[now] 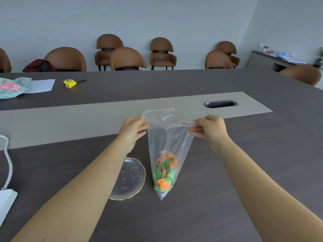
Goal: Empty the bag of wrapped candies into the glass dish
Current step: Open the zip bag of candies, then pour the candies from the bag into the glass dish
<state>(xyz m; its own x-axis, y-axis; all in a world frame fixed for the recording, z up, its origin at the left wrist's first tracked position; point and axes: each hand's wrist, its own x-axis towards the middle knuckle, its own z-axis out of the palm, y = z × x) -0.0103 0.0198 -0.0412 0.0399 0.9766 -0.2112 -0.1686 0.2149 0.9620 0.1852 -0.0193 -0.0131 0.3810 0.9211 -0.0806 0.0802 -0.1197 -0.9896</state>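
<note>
above the dark table, the left hand and right hand each pinch one side of the clear bag mouth. the film looks thin, limp and slippery; the candies sag in its bottom corner, beside the empty, probably fragile glass dish.

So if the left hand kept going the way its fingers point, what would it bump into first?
Probably the clear bag itself: the left hand points rightward and already pinches its top edge. Beyond it waits the right hand.
</note>
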